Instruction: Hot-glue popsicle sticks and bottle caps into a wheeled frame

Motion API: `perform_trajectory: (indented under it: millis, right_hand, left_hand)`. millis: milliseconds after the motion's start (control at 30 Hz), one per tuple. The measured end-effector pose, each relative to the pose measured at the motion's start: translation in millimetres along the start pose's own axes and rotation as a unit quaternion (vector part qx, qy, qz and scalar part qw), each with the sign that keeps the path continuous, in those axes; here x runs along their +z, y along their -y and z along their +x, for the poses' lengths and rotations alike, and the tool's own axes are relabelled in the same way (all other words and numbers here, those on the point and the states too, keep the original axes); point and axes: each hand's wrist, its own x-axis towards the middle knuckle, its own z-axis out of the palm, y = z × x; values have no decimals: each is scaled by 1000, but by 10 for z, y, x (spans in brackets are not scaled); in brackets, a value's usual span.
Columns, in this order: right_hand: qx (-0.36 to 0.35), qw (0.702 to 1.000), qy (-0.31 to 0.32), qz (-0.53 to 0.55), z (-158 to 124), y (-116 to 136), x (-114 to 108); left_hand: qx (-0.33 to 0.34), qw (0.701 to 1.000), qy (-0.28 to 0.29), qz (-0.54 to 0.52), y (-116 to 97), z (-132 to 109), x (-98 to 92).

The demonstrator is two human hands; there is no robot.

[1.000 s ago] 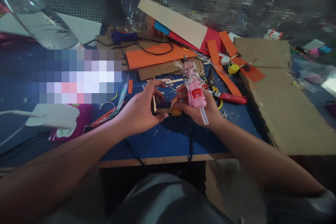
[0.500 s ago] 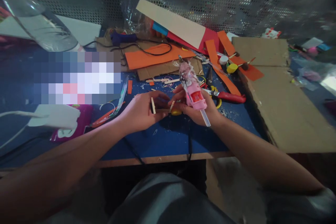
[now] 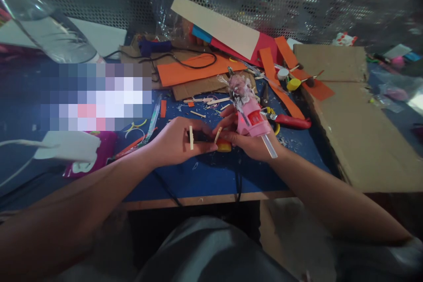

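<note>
My left hand [image 3: 176,141] is closed, its fingertips pinching a short wooden craft stick [image 3: 217,135]. A second pale stick piece [image 3: 191,137] stands by its palm; how the pieces join is hidden. My right hand [image 3: 251,136] is wrapped round a pink glue gun [image 3: 253,119], whose handle is hidden in the grip. A clear glue stick [image 3: 270,146] pokes from the gun's rear, and its front is caked with greyish-pink residue. The right thumb and fingertips are close to the pinched stick. Below the fingertips a yellow round thing [image 3: 224,146] shows in part.
Red-handled pliers [image 3: 291,121] lie right of my hands. Orange sheets [image 3: 198,70], wooden stick scraps [image 3: 198,114] and cardboard [image 3: 373,132] spread over the blue table [image 3: 211,176]. At left are a plastic bottle [image 3: 59,35], a white plug [image 3: 68,150] and a blue-handled tool [image 3: 155,47].
My right hand has tipped the glue gun, its rear moving slightly right. The held stick pieces have shifted a little, and a loose stick scrap behind the hands shows more fully.
</note>
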Motion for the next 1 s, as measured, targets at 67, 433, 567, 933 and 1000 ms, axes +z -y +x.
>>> perform_trajectory:
  millis: [67, 433, 567, 933, 1000]
  right_hand:
    - [8, 1000, -3, 4, -2, 10, 8]
    - [12, 1000, -23, -8, -39, 244, -293]
    - [46, 998, 3, -32, -58, 323, -498]
    - [68, 989, -12, -129, -40, 325, -605]
    - [80, 985, -1, -153, -22, 343, -598]
  left_hand:
    - [-2, 1000, 2, -6, -9, 3, 2]
    - [-27, 995, -65, -74, -76, 14, 17]
    - [-30, 996, -83, -22, -31, 6, 11]
    - [-11, 991, -122, 56, 21, 28, 10]
    - [2, 989, -130, 67, 31, 29, 8]
